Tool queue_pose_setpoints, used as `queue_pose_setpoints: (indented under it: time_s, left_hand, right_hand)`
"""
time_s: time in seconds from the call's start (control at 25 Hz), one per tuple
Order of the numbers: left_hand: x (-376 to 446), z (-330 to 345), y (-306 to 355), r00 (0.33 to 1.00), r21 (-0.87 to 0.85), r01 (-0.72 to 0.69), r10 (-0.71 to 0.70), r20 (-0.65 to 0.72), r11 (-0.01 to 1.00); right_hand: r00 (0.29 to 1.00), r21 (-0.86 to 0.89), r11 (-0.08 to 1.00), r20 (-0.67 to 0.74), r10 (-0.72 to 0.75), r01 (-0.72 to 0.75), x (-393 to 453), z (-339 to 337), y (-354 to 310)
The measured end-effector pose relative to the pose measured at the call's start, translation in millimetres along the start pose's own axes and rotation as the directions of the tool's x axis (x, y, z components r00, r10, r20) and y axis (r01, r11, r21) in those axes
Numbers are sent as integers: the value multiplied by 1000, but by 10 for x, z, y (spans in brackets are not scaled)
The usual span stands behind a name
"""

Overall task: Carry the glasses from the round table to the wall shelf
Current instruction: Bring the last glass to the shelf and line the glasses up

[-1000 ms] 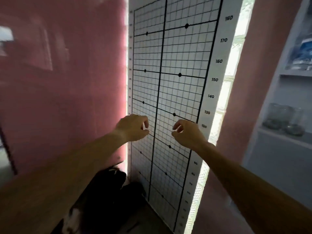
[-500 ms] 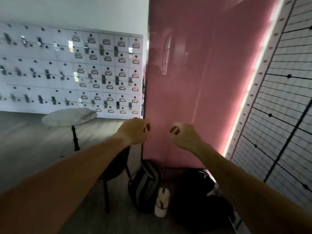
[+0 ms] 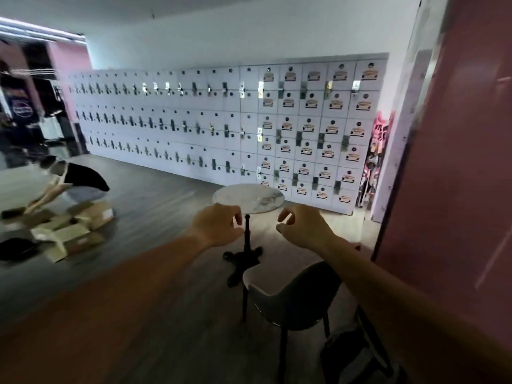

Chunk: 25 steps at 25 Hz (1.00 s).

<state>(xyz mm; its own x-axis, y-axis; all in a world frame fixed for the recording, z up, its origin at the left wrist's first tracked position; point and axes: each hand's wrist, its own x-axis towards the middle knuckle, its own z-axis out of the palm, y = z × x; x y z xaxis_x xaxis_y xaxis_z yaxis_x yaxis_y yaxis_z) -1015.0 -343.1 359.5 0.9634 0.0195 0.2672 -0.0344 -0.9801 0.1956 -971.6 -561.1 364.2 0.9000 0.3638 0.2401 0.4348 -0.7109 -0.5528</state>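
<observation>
The round marble-topped table (image 3: 249, 199) on a black pedestal stands a few steps ahead of me, in the middle of the view. I see no glasses on its top. My left hand (image 3: 219, 228) and my right hand (image 3: 302, 228) are stretched out in front of me at chest height. Both are empty, with the fingers loosely curled and apart from the thumbs. They overlap the table's near edge in the view but are well short of it. The wall shelf is out of view.
A grey chair (image 3: 299, 303) stands between me and the table, with a dark bag (image 3: 352, 353) on the floor beside it. A pink wall (image 3: 457, 162) runs close on my right. White lockers (image 3: 221, 120) line the far wall. At left a person (image 3: 80, 176) bends over cardboard boxes (image 3: 69, 231).
My view has swung left, from the grid chart and the shelf with glasses, past the pink wall, to the room with the round table. Both hands stay empty in front of me.
</observation>
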Motion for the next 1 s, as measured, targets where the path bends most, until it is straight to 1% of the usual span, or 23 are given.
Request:
queue_pose_setpoints:
  time_s: [0.2, 0.32, 0.44, 0.56, 0.68, 0.84, 0.92, 1.0]
  left_hand:
    - [687, 8, -755, 994, -14, 97, -97, -58, 995]
    - [996, 81, -1205, 988, -31, 139, -141, -68, 990]
    - [1359, 200, -1682, 984, -36, 169, -171, -56, 985]
    - [1811, 347, -2193, 984, -47, 177, -178, -24, 983]
    - [2308, 437, -2627, 988, -61, 155, -156, -15, 986]
    - [3143, 466, -3082, 996, -61, 86, -86, 0, 994]
    - [3527, 486, -3210, 999, -60, 34, -34, 16, 998]
    - [3878, 556, -3298, 1000, -64, -7, 9, 26, 998]
  right_hand:
    - [993, 22, 995, 60, -98, 96, 1172, 463, -155]
    - [984, 30, 990, 111, -137, 135, 1710, 796, -274]
    - [978, 30, 988, 143, -153, 150, 2219, 1146, -352]
    - [978, 22, 992, 163, -129, 127, 2794, 1450, -414]
    - [982, 17, 996, 166, -89, 88, 3336, 1690, -438]
    - [995, -38, 998, 90, -39, 43, 4093, 1872, -456]
    - [999, -44, 999, 35, -15, 16, 4429, 1906, -437]
    - [1000, -40, 999, 13, 15, -15, 4682, 1930, -390]
